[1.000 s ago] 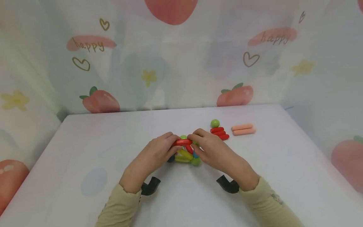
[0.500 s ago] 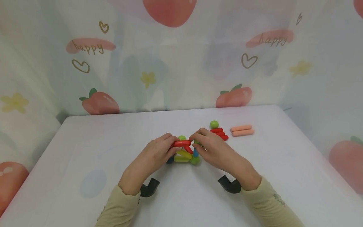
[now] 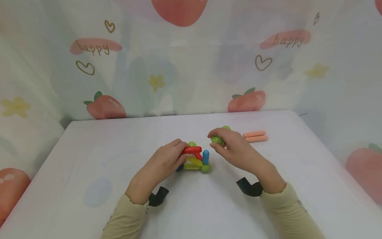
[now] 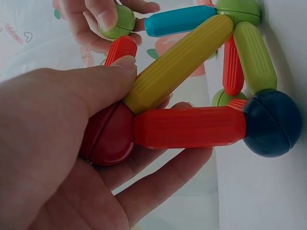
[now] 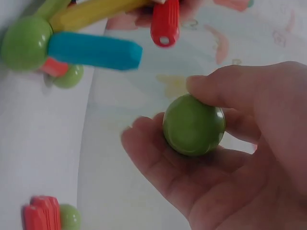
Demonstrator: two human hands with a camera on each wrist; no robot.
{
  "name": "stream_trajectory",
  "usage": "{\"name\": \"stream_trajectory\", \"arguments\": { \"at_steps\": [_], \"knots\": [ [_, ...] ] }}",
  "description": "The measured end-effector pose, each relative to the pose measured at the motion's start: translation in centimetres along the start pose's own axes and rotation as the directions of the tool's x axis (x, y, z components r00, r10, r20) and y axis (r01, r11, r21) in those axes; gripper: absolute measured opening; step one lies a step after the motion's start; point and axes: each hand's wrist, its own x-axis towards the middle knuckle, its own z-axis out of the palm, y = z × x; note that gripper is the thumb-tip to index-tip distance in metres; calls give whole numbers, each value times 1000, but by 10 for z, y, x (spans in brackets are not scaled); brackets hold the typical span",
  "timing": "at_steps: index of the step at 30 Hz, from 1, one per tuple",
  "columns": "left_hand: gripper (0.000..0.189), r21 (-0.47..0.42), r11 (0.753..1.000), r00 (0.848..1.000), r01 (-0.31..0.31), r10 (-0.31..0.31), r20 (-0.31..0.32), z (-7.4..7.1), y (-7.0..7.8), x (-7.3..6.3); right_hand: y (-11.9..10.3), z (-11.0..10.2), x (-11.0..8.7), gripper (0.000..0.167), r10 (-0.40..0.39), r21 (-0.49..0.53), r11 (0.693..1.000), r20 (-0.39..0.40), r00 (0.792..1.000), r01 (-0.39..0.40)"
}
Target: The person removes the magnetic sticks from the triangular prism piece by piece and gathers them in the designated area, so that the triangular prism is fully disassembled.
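My left hand grips a frame of toy magnetic rods and balls, its thumb and fingers around the dark red ball at an upper corner. From that ball a yellow rod and a red rod slope down to a green ball and a dark blue ball. Another red rod sticks out toward the right with a free end. A blue rod stands upright on the front green corner, its top bare. Apart from the frame, my right hand pinches a loose green ball.
Behind the right hand, a green ball sits on the table beside several red rods. Two peach-coloured rods lie farther right. A printed cloth hangs behind the table. Black curved pieces project from both wrists.
My right hand has drawn the green ball off to the right, away from the blue rod and the red rod's end. My left hand keeps its place on the frame.
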Motion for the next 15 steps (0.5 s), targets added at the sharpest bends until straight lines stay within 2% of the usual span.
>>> {"name": "stream_trajectory", "arguments": {
  "at_steps": [8, 15],
  "knots": [
    [26, -6, 1000, 999, 25, -25, 30, 0, 1, 0, 15, -7, 0, 19, 10, -35, 999, -81, 997, -13],
    [33, 4, 1000, 999, 24, -24, 27, 0, 3, 0, 27, -9, 2, 33, 114, 16, 993, -111, 987, -113]
  ]
}}
